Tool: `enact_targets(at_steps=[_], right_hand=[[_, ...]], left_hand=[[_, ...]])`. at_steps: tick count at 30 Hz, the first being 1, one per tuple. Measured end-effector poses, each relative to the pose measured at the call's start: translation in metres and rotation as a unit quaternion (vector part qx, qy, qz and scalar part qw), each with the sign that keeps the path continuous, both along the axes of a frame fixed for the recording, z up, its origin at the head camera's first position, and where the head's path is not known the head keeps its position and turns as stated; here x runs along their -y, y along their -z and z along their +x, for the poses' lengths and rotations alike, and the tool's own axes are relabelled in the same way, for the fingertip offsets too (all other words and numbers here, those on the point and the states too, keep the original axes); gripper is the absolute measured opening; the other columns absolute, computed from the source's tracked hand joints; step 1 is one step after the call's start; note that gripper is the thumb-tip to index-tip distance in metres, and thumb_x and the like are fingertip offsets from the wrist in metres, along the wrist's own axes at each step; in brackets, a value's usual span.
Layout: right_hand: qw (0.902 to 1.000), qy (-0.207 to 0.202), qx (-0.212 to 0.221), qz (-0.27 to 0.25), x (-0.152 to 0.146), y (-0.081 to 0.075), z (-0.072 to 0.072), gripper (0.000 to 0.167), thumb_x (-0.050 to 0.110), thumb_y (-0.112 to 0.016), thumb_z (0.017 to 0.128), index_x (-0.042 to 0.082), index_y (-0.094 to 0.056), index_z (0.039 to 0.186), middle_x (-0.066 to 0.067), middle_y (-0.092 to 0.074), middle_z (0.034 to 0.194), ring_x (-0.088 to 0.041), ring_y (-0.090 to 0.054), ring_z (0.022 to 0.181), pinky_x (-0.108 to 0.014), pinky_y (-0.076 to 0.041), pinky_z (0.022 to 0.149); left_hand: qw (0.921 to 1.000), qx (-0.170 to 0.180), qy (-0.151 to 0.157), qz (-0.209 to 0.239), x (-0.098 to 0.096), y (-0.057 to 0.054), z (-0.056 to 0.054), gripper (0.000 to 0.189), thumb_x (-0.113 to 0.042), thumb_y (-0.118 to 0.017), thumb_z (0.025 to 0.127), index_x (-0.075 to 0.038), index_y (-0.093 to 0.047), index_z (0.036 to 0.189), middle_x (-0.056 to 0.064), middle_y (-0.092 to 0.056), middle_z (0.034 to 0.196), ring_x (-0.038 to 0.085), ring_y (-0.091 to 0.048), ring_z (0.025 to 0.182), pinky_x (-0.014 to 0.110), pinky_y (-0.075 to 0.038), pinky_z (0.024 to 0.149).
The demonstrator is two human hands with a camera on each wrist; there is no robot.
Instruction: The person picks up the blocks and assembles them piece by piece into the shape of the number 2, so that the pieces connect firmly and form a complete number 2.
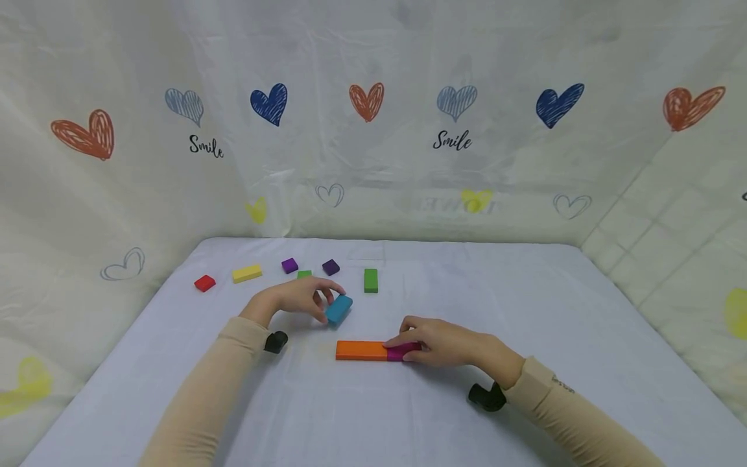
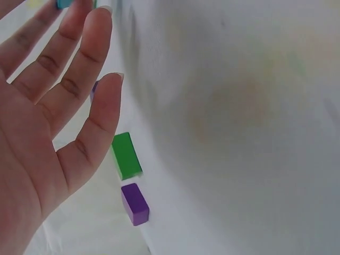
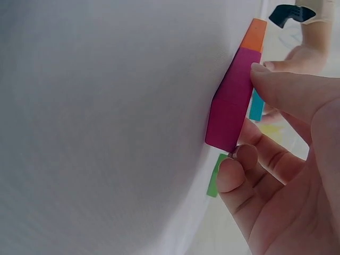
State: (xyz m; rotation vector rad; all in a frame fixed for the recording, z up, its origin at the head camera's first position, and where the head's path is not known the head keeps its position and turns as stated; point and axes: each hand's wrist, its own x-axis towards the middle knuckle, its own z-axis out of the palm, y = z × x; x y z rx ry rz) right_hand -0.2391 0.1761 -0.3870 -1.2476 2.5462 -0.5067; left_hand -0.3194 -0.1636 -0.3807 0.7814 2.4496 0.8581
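My left hand pinches a blue block between thumb and index finger, while its other fingers spread loosely in the left wrist view. A corner of that block shows at the top of the left wrist view. Lower and to the right, my right hand holds a magenta block with the thumb on its near side and the fingertips at its end and far side. The magenta block lies end to end with a longer orange block on the white table, forming one straight bar.
Beyond my left hand lie a red block, a yellow block, a purple block, a dark purple block and a green block. Another green block is partly behind the hand. A heart-printed curtain hangs behind the table.
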Motion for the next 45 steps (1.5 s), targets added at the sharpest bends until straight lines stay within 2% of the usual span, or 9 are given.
enact_targets(at_steps=[4, 11, 16, 25, 33, 45], right_hand=[[1.0, -0.002, -0.004, -0.002, -0.001, 0.001, -0.001, 0.036, 0.019, -0.072, 0.098, 0.025, -0.071, 0.133, 0.004, -0.058, 0.112, -0.008, -0.055, 0.092, -0.024, -0.052, 0.081], [1.0, -0.005, -0.003, -0.008, -0.003, 0.003, -0.002, 0.036, 0.019, -0.072, 0.098, 0.024, -0.071, 0.133, 0.005, -0.058, 0.11, -0.007, -0.054, 0.09, -0.024, -0.052, 0.08], [0.9999, -0.009, -0.005, -0.01, -0.003, 0.004, -0.004, 0.036, 0.019, -0.071, 0.098, 0.024, -0.07, 0.134, 0.005, -0.059, 0.11, -0.007, -0.054, 0.089, -0.023, -0.052, 0.08], [0.9999, -0.011, -0.001, -0.009, -0.003, 0.003, -0.003, 0.036, 0.02, -0.072, 0.098, 0.023, -0.071, 0.134, 0.005, -0.059, 0.109, -0.007, -0.054, 0.09, -0.024, -0.053, 0.081], [0.9998, -0.011, 0.0, -0.014, -0.002, 0.003, -0.002, 0.037, 0.019, -0.072, 0.098, 0.022, -0.071, 0.134, 0.004, -0.059, 0.109, -0.007, -0.055, 0.089, -0.022, -0.053, 0.08], [0.9998, -0.01, -0.005, -0.015, -0.003, 0.005, -0.002, 0.036, 0.02, -0.072, 0.098, 0.022, -0.071, 0.134, 0.005, -0.059, 0.108, -0.007, -0.054, 0.088, -0.023, -0.053, 0.079]], left_hand=[[1.0, -0.006, 0.007, -0.001, -0.008, 0.0, 0.001, 0.059, -0.009, -0.083, 0.085, -0.016, -0.062, 0.139, 0.0, -0.064, 0.11, 0.019, -0.061, 0.091, 0.032, -0.053, 0.082], [0.9998, 0.002, 0.02, -0.004, -0.023, 0.0, 0.002, 0.057, -0.013, -0.083, 0.087, -0.019, -0.062, 0.139, -0.001, -0.063, 0.114, 0.02, -0.059, 0.097, 0.032, -0.053, 0.082], [0.9997, 0.01, 0.024, -0.003, -0.028, 0.001, 0.001, 0.057, -0.01, -0.083, 0.086, -0.018, -0.062, 0.138, -0.001, -0.063, 0.111, 0.019, -0.059, 0.092, 0.031, -0.053, 0.08], [0.9992, 0.012, 0.036, -0.012, -0.037, 0.002, 0.003, 0.057, -0.015, -0.084, 0.087, -0.02, -0.061, 0.138, -0.003, -0.063, 0.111, 0.019, -0.06, 0.093, 0.031, -0.054, 0.081], [0.9987, 0.024, 0.036, -0.025, -0.04, 0.002, 0.009, 0.055, -0.016, -0.084, 0.087, -0.021, -0.062, 0.136, -0.004, -0.064, 0.108, 0.018, -0.06, 0.092, 0.031, -0.054, 0.081], [0.9984, 0.019, 0.047, -0.023, -0.036, 0.006, 0.012, 0.054, -0.015, -0.083, 0.087, -0.019, -0.062, 0.136, -0.004, -0.064, 0.105, 0.018, -0.061, 0.09, 0.031, -0.053, 0.081]])
